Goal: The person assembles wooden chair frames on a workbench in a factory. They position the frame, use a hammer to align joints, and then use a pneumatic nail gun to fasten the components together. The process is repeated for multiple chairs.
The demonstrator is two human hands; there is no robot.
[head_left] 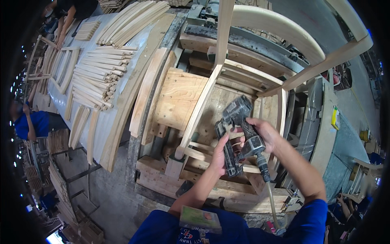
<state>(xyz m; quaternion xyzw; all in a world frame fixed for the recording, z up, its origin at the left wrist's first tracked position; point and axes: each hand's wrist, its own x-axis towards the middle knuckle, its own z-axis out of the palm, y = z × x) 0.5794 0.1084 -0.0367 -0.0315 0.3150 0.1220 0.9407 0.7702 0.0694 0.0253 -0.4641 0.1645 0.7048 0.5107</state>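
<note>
My right hand (264,136) grips the handle of a dark, worn pneumatic nail gun (239,134), held tilted above a wooden jig (183,99). My left hand (219,156) presses against the gun's long magazine from the left. An air hose (271,199) hangs from the gun's handle. A curved pale wooden chair frame (203,101) lies clamped in the jig under the gun, with its long legs reaching up and right.
A long table (103,122) on the left carries stacks of tapered wooden sticks (95,77) and curved slats (130,22). Another person works at its far end (67,16), and one in blue sits at left (34,122). Wooden frames are stacked on the floor.
</note>
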